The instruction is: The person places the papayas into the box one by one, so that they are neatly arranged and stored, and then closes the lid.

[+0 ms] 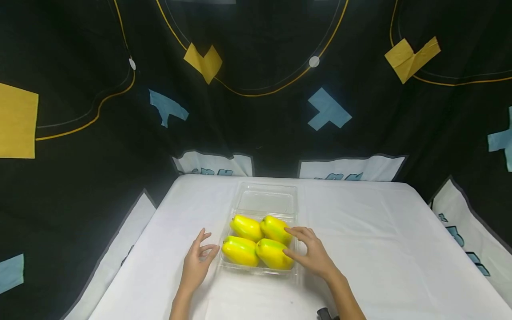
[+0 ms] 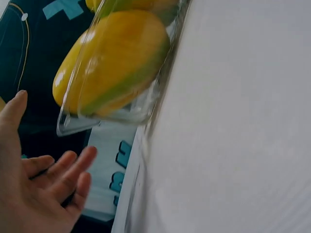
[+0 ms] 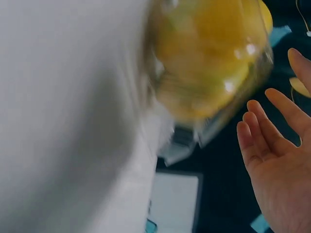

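Observation:
A clear plastic clamshell box [image 1: 256,269] holds several glossy yellow fruits [image 1: 274,254] with green streaks, shaped like mangoes. Its transparent lid [image 1: 266,198] is folded back, away from me, onto the table. My left hand [image 1: 197,262] hovers just left of the box, fingers loosely bent and holding nothing. In the left wrist view this hand [image 2: 43,179] is apart from the box and the nearest fruit [image 2: 114,60]. To the right of the box is my right hand [image 1: 314,251], thumb and fingers spread. The right wrist view shows that hand [image 3: 282,160] not gripping anything; the fruits [image 3: 204,53] there are blurred.
A white cloth [image 1: 372,249] covers the table. Near the front edge, by my right forearm, lies a small black object [image 1: 324,314]. A black curtain [image 1: 260,129] with yellow and blue patches hangs behind the table.

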Demonstrator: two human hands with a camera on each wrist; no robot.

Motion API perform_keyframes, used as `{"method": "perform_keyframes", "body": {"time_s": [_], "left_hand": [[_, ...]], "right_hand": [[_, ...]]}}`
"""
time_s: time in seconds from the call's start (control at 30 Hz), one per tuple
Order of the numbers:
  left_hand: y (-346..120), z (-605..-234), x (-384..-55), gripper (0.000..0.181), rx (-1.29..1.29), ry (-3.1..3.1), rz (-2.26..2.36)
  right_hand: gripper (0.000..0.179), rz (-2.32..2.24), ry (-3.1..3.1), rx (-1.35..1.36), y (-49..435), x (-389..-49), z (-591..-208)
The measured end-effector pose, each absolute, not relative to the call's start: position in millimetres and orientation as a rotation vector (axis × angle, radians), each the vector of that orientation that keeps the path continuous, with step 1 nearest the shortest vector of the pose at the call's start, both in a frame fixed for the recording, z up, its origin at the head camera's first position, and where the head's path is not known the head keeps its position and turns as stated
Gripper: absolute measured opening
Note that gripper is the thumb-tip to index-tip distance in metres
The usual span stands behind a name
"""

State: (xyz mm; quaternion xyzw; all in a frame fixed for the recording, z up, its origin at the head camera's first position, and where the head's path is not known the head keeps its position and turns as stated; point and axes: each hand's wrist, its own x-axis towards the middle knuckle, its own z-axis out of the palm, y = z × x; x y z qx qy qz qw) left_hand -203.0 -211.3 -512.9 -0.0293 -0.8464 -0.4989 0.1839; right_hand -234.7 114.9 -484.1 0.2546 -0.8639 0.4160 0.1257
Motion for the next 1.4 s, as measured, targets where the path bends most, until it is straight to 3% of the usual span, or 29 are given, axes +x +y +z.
{"method": "perform_keyframes", "body": {"time_s": [0.27,0.5,0.7,1.07,1.4], "left_hand": [[-236,-500,-224,0.047,0.019,-2.123,-1.381],[-225,-405,-232,0.038,0.163,-1.977,-1.496],[-216,-372,-260,0.032,0.067,-1.965,-1.473],[-206,-369,-352,0.033,0.07,-2.243,-1.428],[-200,-398,-413,0.035,0.04,-2.464,-1.298]], "right_hand": [[0.043,1.015,-2.449,0.628,167,-250,-442],[0.04,0.946,-2.297,0.571,208,-261,-396],[0.036,0.944,-2.251,0.546,215,-269,-377],[0.039,1.091,-2.32,0.61,182,-328,-375],[0.043,1.43,-2.463,0.383,158,-390,-422]]}}
